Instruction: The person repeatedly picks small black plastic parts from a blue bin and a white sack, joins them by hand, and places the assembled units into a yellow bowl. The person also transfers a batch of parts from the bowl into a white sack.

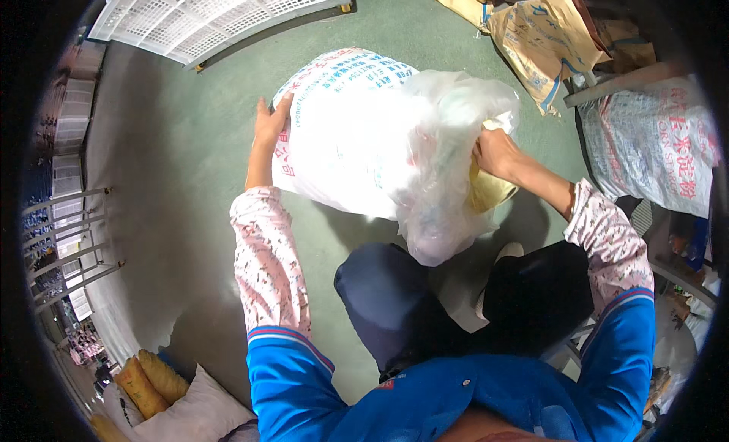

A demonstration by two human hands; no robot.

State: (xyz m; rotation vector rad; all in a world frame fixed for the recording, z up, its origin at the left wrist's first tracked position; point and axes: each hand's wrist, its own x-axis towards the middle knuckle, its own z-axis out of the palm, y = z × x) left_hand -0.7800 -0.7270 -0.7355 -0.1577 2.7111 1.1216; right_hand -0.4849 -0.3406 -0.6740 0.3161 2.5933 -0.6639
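Observation:
A large, full white woven sack with red and blue print lies on its side on the floor in front of me. My left hand rests against its left end, fingers spread and holding nothing. At the right end, a clear plastic liner spills out of the sack's mouth in loose folds. My right hand is closed there, beside the liner, on a rounded yellow object. Its kind cannot be made out, since the hand and the plastic cover part of it.
White perforated plastic crates stand at the far left. Brown paper sacks lie at the far right, above a white printed sack by a metal frame. Metal rails line the left; stuffed sacks sit at the lower left.

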